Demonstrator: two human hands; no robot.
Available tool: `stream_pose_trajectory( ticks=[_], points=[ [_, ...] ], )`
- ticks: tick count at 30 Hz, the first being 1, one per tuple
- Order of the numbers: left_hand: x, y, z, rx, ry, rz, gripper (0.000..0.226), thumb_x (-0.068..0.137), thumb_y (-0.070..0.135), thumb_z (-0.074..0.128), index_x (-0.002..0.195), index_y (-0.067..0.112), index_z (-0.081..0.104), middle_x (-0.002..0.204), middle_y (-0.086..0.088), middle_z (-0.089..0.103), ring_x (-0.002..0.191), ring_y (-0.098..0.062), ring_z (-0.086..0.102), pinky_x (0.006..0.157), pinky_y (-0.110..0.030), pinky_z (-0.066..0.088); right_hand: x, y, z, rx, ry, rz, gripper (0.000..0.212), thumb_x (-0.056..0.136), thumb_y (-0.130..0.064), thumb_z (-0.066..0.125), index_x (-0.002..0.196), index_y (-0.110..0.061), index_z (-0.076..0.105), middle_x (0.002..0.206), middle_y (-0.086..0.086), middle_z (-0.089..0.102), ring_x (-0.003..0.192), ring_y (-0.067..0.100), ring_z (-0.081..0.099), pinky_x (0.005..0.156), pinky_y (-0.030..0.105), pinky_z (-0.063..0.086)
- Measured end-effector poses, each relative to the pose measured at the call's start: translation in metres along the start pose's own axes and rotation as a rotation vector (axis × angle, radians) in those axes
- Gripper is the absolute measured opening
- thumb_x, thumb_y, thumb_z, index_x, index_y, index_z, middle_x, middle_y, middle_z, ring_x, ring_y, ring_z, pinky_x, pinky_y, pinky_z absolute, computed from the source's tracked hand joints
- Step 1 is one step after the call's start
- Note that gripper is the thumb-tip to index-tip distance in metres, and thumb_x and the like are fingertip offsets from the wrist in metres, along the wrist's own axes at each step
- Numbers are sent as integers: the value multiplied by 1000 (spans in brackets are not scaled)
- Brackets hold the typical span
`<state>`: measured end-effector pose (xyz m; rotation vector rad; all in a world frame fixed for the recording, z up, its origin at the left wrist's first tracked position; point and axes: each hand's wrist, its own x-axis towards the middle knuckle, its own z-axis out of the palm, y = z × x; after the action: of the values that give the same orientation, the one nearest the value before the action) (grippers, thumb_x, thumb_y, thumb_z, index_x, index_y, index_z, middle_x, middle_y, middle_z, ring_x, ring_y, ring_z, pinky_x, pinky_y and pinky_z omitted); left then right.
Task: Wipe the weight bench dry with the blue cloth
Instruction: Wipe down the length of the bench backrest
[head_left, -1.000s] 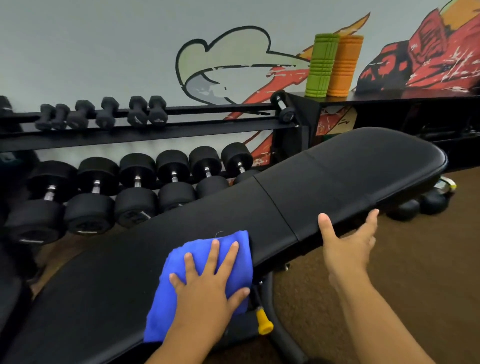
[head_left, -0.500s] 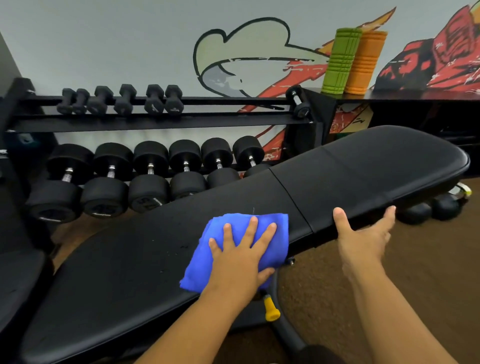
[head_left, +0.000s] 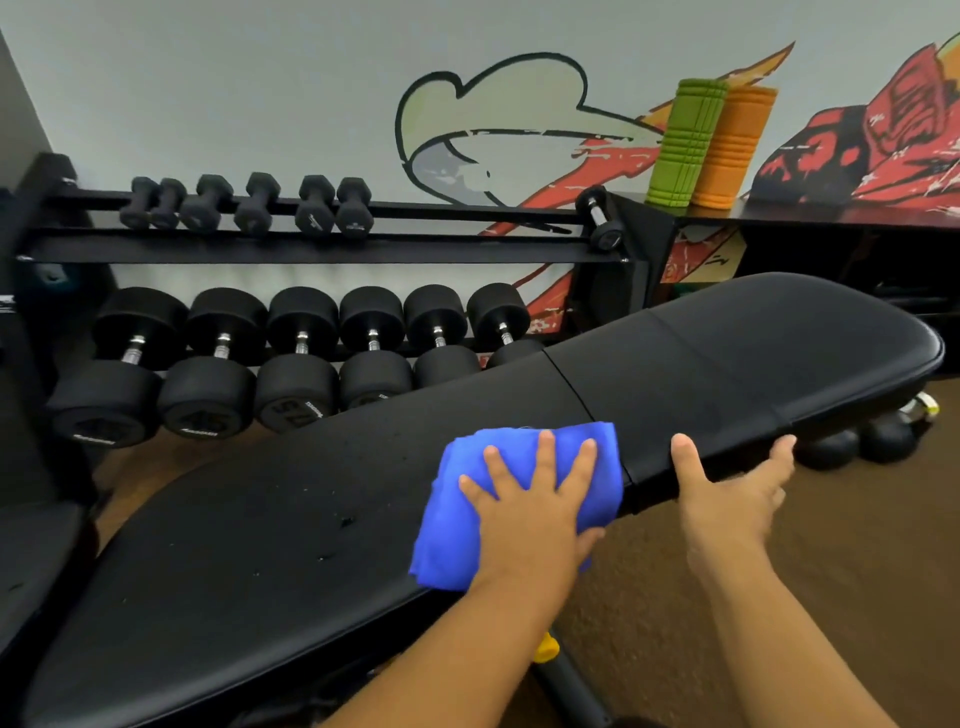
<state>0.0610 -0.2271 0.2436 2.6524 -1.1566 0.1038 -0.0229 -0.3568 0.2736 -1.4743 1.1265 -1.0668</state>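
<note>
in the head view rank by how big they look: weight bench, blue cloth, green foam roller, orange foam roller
1. weight bench, by far the largest
2. blue cloth
3. green foam roller and orange foam roller: they look alike, and stand farther off, so no ranking between them

Upside-down "50" on one large dumbbell (head_left: 293, 410) end, other markings illegible

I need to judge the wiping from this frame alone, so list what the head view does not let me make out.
- Bench pad under the blue cloth: covered by the cloth and the left hand, so wet or dry there cannot be told.
- Weight bench near end: cut off by the bottom and left edges.
- Right hand fingertips: wrapped behind the pad's edge.
- Bench frame and legs: hidden under the pad.
- Dumbbell markings: too blurred to read reliably.
</note>
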Motion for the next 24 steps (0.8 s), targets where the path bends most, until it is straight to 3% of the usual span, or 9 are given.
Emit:
stream_pose_trajectory(
  ticks=[2,4,6,8,10,12,15,19,24],
  points=[
    [12,12,0,-19,-16,37,83,89,63,43,147,44,-13,161,0,-10,137,-59,-4,102,-76,6,1,0,0,-7,12,-16,97,84,-37,71,153,-33,3,158,8,13,138,31,31,94,31,27],
    [13,8,2,-15,-4,56,78,91,63,39,147,45,-11,161,1,-9,138,-58,-3,102,-74,6,1,0,0,-8,15,-16,97,84,-37,72,153,-33,4,158,8,14,138,32,31,98,34,29],
    [5,-5,-2,27,-1,64,70,87,63,36,149,42,10,159,2,18,133,-60,21,96,-76,22,0,0,0,-9,21,-11,97,84,-37,72,153,-34,3,159,6,13,140,31,28,104,39,29],
    [-7,-23,1,42,-2,34,66,77,66,32,138,41,38,142,2,50,114,-55,52,79,-72,43,0,-1,-1,-6,18,-10,97,84,-38,72,153,-35,3,159,5,13,140,30,28,106,41,29],
    [-23,-43,6,59,8,-4,66,73,68,33,132,42,47,134,3,58,106,-51,60,72,-68,48,0,-1,-1,-5,13,-20,97,84,-38,71,153,-35,3,158,6,14,130,23,34,102,38,30],
    [-40,-65,11,52,25,-27,67,72,69,35,132,42,47,134,4,58,107,-49,60,72,-67,49,0,0,-2,-7,20,-20,96,84,-39,71,153,-36,3,158,7,16,121,18,36,98,36,30],
    [-65,-101,24,14,51,-85,76,73,75,34,142,44,34,138,7,54,108,-48,60,72,-67,49,-1,0,-1,-7,15,-22,96,84,-41,70,152,-38,2,158,7,15,128,23,36,101,39,31],
    [-86,-138,31,8,67,-165,80,77,85,15,147,48,11,138,12,52,107,-46,62,64,-65,50,1,6,0,4,20,-25,98,81,-43,71,151,-41,3,158,8,18,140,30,29,108,45,29],
    [-76,-123,20,36,-38,-142,80,77,85,17,147,47,16,142,9,50,106,-50,60,62,-63,51,0,7,-1,81,6,-27,97,82,-38,72,152,-39,5,156,6,21,127,23,40,103,39,32]
  ],
)
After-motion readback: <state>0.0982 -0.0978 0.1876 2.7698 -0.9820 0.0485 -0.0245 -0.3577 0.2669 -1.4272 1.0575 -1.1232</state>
